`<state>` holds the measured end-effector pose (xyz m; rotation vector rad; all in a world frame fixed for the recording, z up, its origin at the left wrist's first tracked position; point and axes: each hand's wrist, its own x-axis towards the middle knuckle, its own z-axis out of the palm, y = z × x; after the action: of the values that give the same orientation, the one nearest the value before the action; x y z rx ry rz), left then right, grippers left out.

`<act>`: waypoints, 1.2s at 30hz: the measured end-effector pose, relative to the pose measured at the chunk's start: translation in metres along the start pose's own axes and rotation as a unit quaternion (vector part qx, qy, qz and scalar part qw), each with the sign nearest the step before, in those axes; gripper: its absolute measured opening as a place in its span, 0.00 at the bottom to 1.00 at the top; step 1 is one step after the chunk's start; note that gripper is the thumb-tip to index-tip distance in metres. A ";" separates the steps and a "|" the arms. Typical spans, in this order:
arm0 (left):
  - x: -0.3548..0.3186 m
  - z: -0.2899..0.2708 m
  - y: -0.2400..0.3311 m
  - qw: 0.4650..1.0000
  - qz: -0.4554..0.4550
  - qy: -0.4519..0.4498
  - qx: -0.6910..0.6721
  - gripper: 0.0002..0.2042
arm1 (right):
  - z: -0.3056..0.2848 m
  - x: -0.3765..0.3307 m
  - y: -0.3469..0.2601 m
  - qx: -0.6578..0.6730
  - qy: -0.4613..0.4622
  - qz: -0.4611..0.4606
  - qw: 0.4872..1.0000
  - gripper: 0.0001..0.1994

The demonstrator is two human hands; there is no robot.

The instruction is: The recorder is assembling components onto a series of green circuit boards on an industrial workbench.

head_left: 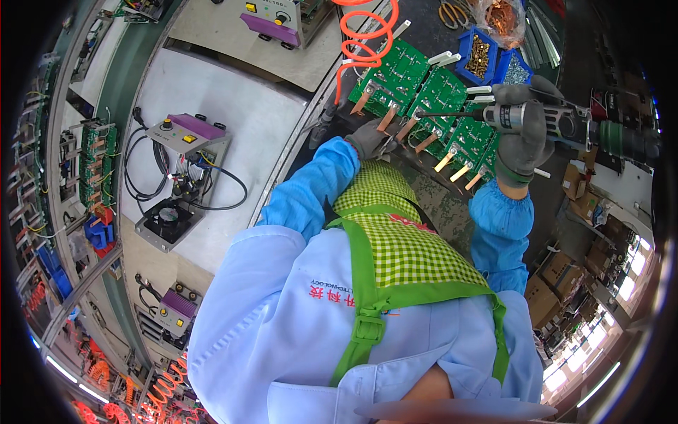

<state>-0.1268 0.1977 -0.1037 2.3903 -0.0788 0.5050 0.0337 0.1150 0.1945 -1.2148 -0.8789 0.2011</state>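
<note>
My right hand point(524, 145), in a dark grey glove, is wrapped round a grey-and-black power screwdriver point(505, 116). Its long thin bit points left, and the tip is over a green circuit board point(439, 95) near a copper strip point(406, 130). Gloved too, my left hand point(369, 139) is closed at the near edge of the leftmost board point(399, 74), by the lower end of another copper strip point(387, 119). A small metallic piece shows by its fingers; what they grip is unclear. More boards with copper strips point(459, 173) lie side by side to the right.
Blue bins of brass-coloured fasteners point(477, 58) and silver screws point(517, 73) stand beyond the boards, near scissors point(453, 14) and a bag of copper parts point(500, 21). An orange coiled hose point(367, 32) hangs at the boards' left. A purple-and-grey device point(187, 138) with cables occupies the left bench.
</note>
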 end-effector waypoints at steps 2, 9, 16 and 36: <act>0.012 -0.003 0.014 0.972 -0.052 0.023 -0.228 0.25 | -0.001 -0.002 0.004 0.011 -0.006 0.003 1.000 0.20; 0.018 0.019 0.021 0.972 -0.072 0.061 -0.214 0.24 | -0.002 -0.006 0.012 -0.005 -0.010 0.006 1.000 0.21; 0.028 0.008 0.034 0.971 -0.004 0.225 -0.076 0.19 | -0.011 -0.006 0.009 -0.012 -0.015 0.023 1.000 0.20; 0.018 0.049 0.016 0.484 -0.323 0.089 -0.808 0.14 | -0.008 -0.007 0.014 -0.081 0.010 0.036 0.996 0.17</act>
<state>-0.0971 0.1559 -0.1208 0.3251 0.3143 0.0815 0.0392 0.1106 0.1783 -1.3997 -0.8472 0.1787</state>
